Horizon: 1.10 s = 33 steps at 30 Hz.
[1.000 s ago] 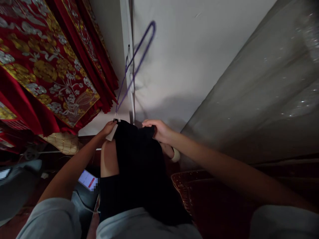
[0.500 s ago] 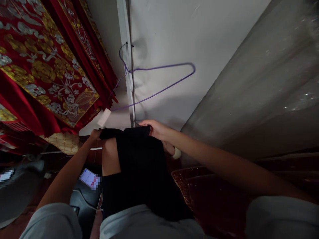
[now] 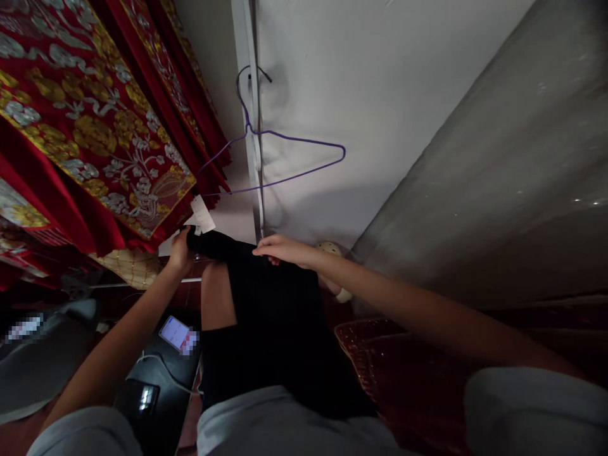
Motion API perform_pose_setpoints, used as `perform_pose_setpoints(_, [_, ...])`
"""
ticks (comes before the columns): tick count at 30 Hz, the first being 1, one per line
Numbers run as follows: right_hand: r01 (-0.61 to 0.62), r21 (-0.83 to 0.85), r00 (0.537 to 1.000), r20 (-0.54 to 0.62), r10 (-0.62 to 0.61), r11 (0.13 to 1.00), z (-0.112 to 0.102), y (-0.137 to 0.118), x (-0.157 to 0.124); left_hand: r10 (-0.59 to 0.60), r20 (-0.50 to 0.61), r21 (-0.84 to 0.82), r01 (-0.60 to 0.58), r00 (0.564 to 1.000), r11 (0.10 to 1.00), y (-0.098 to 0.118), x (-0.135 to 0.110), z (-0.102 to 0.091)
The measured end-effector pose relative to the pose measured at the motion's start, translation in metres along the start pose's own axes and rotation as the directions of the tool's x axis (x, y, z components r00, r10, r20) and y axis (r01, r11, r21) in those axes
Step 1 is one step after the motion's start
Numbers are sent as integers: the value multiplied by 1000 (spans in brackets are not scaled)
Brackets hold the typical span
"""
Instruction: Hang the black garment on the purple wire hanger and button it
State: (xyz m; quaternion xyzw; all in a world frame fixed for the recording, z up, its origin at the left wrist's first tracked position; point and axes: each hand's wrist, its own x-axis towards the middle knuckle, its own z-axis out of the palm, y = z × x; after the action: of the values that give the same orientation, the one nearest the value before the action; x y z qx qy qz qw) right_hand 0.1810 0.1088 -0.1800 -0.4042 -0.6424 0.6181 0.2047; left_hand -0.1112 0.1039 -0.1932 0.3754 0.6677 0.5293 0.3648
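Observation:
A black cloth garment [image 3: 221, 246] is stretched between my two hands above my lap, where it merges with more black fabric below. My left hand [image 3: 179, 252] is closed on its left end, right beside a white paper tag [image 3: 203, 215]. Pinched fingers of my right hand [image 3: 281, 249] grip the garment's upper edge farther right. The garment's exact kind cannot be made out. Beyond my hands, a purple wire hanger [image 3: 304, 138] hangs from a white pole [image 3: 253, 95] with nothing on it.
Red embroidered garments [image 3: 118, 139] hang at the upper left. A lit phone [image 3: 177, 332] and a cable lie on a dark seat [image 3: 164, 386] at my left. A grey wall [image 3: 475, 164] stands on the right, with shiny dark-red material [image 3: 408, 373] below it.
My right hand has moved left along the garment, closer to my left hand. The hanger has swung and turned. The tag hangs at a different angle, and the view has shifted slightly.

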Motion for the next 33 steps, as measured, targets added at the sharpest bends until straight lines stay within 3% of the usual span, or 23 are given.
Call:
perform_pose_setpoints(3, [179, -242, 981, -34, -193, 954, 13, -9, 21, 50, 183, -128, -27, 982, 991, 15, -27, 9])
perform_pose_setpoints(7, [380, -365, 885, -122, -449, 850, 26, -22, 45, 268, 491, -9, -303, 829, 953, 29, -53, 14])
perform_pose_setpoints(10, [446, -279, 854, -150, -498, 850, 23, -37, 54, 343, 570, 95, -475, 747, 875, 31, -61, 9])
perform_pose_setpoints(14, [312, 127, 948, -111, -299, 942, 11, -63, 55, 297, 635, 227, -540, 713, 811, 28, -69, -3])
perform_pose_setpoints(17, [165, 441, 986, -48, -160, 882, 9, -78, 53, 242, 656, 269, -521, 715, 810, 25, -78, -8])
perform_pose_setpoints(19, [96, 490, 994, -7, -107, 866, 11, -77, 51, 276, 596, 228, -488, 754, 842, 25, -83, -9])
perform_pose_setpoints(21, [87, 388, 996, -7, -91, 917, 12, -65, 48, 306, 453, 146, -408, 837, 901, 24, -88, -11])
perform_pose_setpoints(24, [80, -78, 995, 66, -75, 994, 5, -35, 38, 225, 273, -36, -223, 935, 974, 17, -91, -17])
perform_pose_setpoints(26, [63, -390, 995, 90, -30, 919, -3, -15, 30, 119, 339, -44, -111, 933, 993, 10, -93, -19])
perform_pose_setpoints(28, [64, -512, 996, 89, -21, 857, -6, -3, 21, 64, 431, 58, -99, 900, 993, 6, -96, -18])
perform_pose_setpoints(31, [186, -368, 955, 285, -81, 911, 8, -3, 6, 224, 372, 119, -285, 901, 951, 21, -108, -7])
perform_pose_setpoints(33, [331, -176, 896, 367, -250, 927, 26, -16, -6, 376, 321, 99, -425, 869, 900, 45, -122, 4])
